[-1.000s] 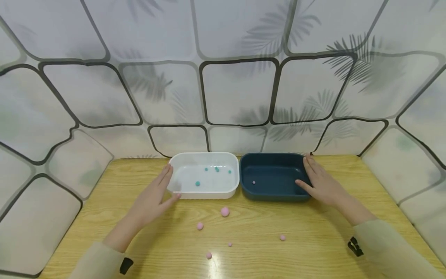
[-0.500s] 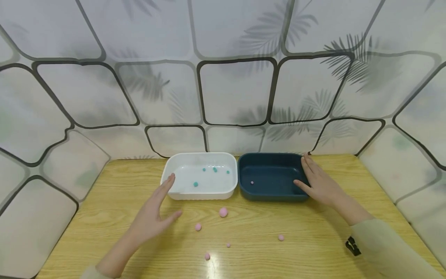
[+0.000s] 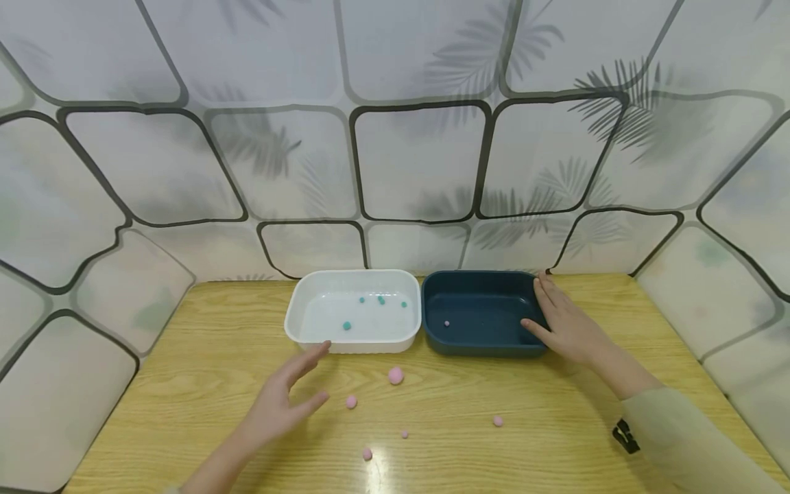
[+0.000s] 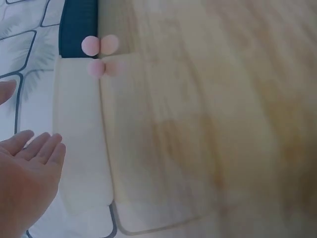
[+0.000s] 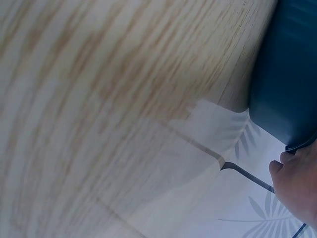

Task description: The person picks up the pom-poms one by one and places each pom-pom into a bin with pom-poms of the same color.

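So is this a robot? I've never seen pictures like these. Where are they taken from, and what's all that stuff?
No robot here, just a person with two bare hands. The wide picture comes from a camera on the person's head, looking down. The other two come from cameras on the wrists, so they look sideways and show only a bit of each hand.

On the wooden table stand a white tray with little teal balls in it and a dark blue tray with one tiny pinkish ball. Five pink balls lie in front of them.

The right hand rests at the end of the blue tray. The left hand is near the white one, fingers spread. Neither hand is holding a ball.
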Motion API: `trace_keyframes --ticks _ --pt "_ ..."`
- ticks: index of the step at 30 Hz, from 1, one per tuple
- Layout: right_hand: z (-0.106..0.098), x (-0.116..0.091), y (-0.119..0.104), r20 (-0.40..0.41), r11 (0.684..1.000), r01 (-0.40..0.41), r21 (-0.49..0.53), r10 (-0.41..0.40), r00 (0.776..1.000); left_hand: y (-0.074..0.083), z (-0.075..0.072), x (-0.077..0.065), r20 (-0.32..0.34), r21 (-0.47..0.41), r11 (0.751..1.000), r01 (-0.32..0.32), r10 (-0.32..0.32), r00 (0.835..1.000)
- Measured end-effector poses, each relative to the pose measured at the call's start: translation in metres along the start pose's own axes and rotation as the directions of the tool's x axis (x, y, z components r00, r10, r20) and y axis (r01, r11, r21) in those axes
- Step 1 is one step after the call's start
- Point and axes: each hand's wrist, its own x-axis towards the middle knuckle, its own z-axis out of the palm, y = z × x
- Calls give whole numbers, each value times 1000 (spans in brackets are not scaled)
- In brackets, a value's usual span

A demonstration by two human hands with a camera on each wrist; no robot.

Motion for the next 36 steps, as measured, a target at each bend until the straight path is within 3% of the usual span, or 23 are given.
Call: trace_keyframes --ticks 9,17,23,29,33,36 --pt "-1 0 -1 4 1000 2 1 -2 1000 -7 8 -2 69 -42 999 30 -27 997" --pt "0 2 0 6 1000 4 -16 -4 1000 -15 14 -5 137 -92 983 162 -148 979" --pt "1 1 0 5 1000 5 -11 -5 1000 -21 19 -5 167 -87 987 134 -118 979" --pt "0 1 -1 12 1000 5 -9 -5 1000 -25 21 -4 204 -48 984 173 -160 966" --pt "0 0 0 12 1000 6 -13 -6 1000 -28 23 -2 194 -4 991 131 -128 973" --pt "1 0 0 8 1000 5 -14 -5 1000 -28 24 0 196 78 993 85 -99 976"
